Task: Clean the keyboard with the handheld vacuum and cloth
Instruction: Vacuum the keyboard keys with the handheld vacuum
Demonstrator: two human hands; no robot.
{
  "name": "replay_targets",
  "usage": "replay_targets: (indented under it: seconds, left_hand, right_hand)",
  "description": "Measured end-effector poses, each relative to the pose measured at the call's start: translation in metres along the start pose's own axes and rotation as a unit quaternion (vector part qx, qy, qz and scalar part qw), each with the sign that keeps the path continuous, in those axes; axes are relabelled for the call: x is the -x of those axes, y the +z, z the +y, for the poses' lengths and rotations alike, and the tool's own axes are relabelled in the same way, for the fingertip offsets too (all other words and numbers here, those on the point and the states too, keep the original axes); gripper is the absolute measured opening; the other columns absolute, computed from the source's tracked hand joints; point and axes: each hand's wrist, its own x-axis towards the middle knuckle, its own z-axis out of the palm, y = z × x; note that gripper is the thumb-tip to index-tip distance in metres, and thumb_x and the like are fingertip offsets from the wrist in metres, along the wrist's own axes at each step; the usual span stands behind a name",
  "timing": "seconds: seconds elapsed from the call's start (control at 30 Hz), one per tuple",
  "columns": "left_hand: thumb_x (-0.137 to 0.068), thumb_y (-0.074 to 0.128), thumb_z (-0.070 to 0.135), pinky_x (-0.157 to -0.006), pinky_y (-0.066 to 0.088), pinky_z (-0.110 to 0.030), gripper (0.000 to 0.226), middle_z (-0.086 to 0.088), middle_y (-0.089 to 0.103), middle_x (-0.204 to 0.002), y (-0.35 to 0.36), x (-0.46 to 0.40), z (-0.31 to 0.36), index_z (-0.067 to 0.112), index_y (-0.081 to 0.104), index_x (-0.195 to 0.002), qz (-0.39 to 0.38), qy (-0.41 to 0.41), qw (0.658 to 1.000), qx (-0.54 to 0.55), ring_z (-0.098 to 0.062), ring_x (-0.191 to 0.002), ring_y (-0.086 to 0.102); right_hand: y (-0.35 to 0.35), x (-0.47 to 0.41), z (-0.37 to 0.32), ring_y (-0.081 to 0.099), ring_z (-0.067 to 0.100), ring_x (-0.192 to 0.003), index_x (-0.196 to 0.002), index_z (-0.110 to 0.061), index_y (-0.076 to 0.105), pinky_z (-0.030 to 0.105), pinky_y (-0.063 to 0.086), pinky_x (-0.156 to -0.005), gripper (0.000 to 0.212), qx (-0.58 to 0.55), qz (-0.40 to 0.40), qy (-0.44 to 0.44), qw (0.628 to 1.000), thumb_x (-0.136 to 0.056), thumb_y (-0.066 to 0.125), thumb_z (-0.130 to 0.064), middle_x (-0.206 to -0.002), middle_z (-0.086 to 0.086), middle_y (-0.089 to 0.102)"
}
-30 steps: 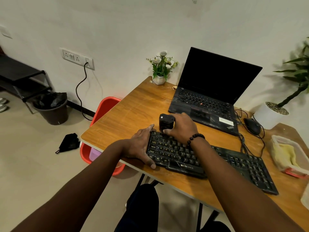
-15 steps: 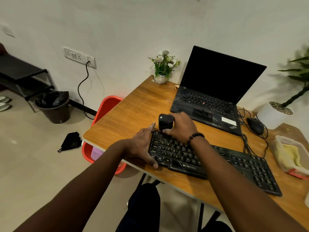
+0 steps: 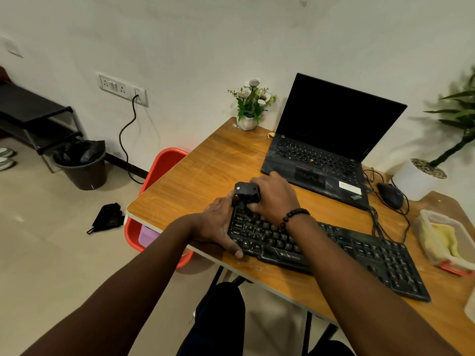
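A long black keyboard (image 3: 334, 250) lies at an angle along the front edge of the wooden table (image 3: 205, 170). My right hand (image 3: 275, 196) grips a small black handheld vacuum (image 3: 245, 190) and holds it on the keyboard's far left corner. My left hand (image 3: 218, 224) rests flat against the keyboard's left end, thumb at the near corner, fingers straight. A yellow cloth (image 3: 444, 240) lies inside a clear plastic box (image 3: 431, 222) at the right edge of the table.
An open black laptop (image 3: 329, 140) stands behind the keyboard, with a black mouse (image 3: 390, 195) and cables to its right. A small flower pot (image 3: 248, 122) sits at the back corner. A red tub (image 3: 159, 170), a dark bin (image 3: 82, 163) and a black pouch (image 3: 108, 217) are on the floor left.
The camera has shifted slightly, so the scene sits a little to the right. Both hands and the vacuum stay at the keyboard's left end, the vacuum tilted a bit.
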Motion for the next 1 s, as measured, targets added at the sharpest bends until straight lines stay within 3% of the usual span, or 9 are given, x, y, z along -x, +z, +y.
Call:
replay_targets:
  seconds: [0.1,0.23,0.33,0.47,0.57,0.7,0.83,0.93,1.0]
  left_hand:
    - [-0.052,0.092,0.057,-0.120,0.021,-0.044,0.142,0.006,0.020,-0.147,-0.001,-0.001,-0.001,0.028,-0.005,-0.152,-0.006,-0.002,1.000,-0.005,-0.017,-0.139,0.016]
    - [-0.048,0.088,0.067,-0.122,0.016,-0.049,0.155,0.003,0.007,-0.160,0.000,-0.001,-0.003,0.027,-0.017,-0.155,-0.012,-0.001,1.000,-0.012,-0.021,-0.147,0.007]
    - [-0.047,0.086,0.069,-0.122,0.016,-0.048,0.153,0.002,0.009,-0.160,0.000,-0.001,-0.002,0.026,-0.012,-0.156,-0.014,0.003,1.000,-0.021,-0.022,-0.147,0.008]
    - [-0.047,0.083,0.070,-0.122,0.015,-0.049,0.150,0.002,0.008,-0.161,-0.001,-0.001,-0.002,0.027,-0.011,-0.156,-0.020,0.007,1.000,-0.023,-0.022,-0.147,0.007]
    - [-0.048,0.084,0.071,-0.122,0.014,-0.051,0.150,0.003,0.007,-0.161,0.000,-0.002,-0.003,0.028,-0.011,-0.156,-0.019,0.010,0.999,-0.026,-0.021,-0.148,0.005]
    - [-0.051,0.085,0.069,-0.121,0.013,-0.049,0.148,0.004,0.005,-0.161,0.001,-0.002,-0.003,0.030,-0.013,-0.155,-0.023,0.006,0.999,-0.027,-0.022,-0.148,0.005]
    - [-0.057,0.090,0.057,-0.121,0.013,-0.046,0.146,0.003,0.005,-0.161,0.001,-0.001,-0.001,0.025,-0.013,-0.156,-0.020,0.005,1.000,-0.023,-0.021,-0.147,0.005]
    - [-0.056,0.088,0.059,-0.120,0.013,-0.046,0.147,0.001,0.006,-0.161,0.000,0.000,0.000,0.025,-0.013,-0.157,-0.022,0.005,0.999,-0.022,-0.022,-0.147,0.006]
    - [-0.053,0.087,0.064,-0.121,0.013,-0.045,0.148,0.002,0.006,-0.161,0.000,0.000,0.000,0.025,-0.012,-0.157,-0.024,0.006,0.999,-0.028,-0.021,-0.147,0.006]
  right_hand:
    - [0.002,0.001,0.003,0.051,0.012,-0.092,-0.099,-0.026,0.062,0.030,0.044,-0.072,0.031,-0.099,-0.040,0.010,0.994,-0.074,0.076,-0.039,-0.094,-0.010,0.063]
    - [0.001,0.005,0.009,0.048,0.015,-0.097,-0.103,-0.026,0.061,0.029,0.044,-0.074,0.033,-0.028,-0.014,0.030,0.999,-0.077,0.073,-0.040,-0.096,-0.009,0.062]
    - [0.000,0.009,0.017,0.054,0.013,-0.096,-0.101,-0.027,0.063,0.033,0.049,-0.076,0.033,-0.115,-0.048,0.032,0.992,-0.074,0.076,-0.039,-0.099,-0.009,0.064]
    - [0.000,0.019,0.027,0.046,0.015,-0.102,-0.106,-0.028,0.061,0.029,0.040,-0.072,0.036,-0.039,-0.015,0.051,0.998,-0.076,0.075,-0.041,-0.101,-0.010,0.063]
    - [0.000,0.021,0.028,0.049,0.015,-0.101,-0.102,-0.031,0.059,0.033,0.046,-0.077,0.033,-0.105,-0.028,0.044,0.993,-0.075,0.076,-0.040,-0.100,-0.010,0.062]
    - [0.002,0.028,0.032,0.046,0.015,-0.100,-0.107,-0.027,0.061,0.028,0.040,-0.072,0.037,-0.031,0.008,0.060,0.998,-0.076,0.073,-0.043,-0.101,-0.011,0.063]
    - [0.003,0.032,0.033,0.047,0.013,-0.100,-0.103,-0.031,0.059,0.029,0.043,-0.075,0.035,-0.095,-0.020,0.050,0.994,-0.075,0.073,-0.045,-0.099,-0.011,0.060]
    - [0.003,0.034,0.037,0.045,0.014,-0.099,-0.103,-0.028,0.060,0.027,0.038,-0.071,0.034,-0.043,0.003,0.065,0.997,-0.076,0.073,-0.043,-0.097,-0.011,0.061]
    - [0.004,0.033,0.045,0.046,0.014,-0.100,-0.104,-0.027,0.061,0.030,0.041,-0.072,0.035,-0.077,0.004,0.074,0.994,-0.075,0.073,-0.044,-0.100,-0.010,0.062]
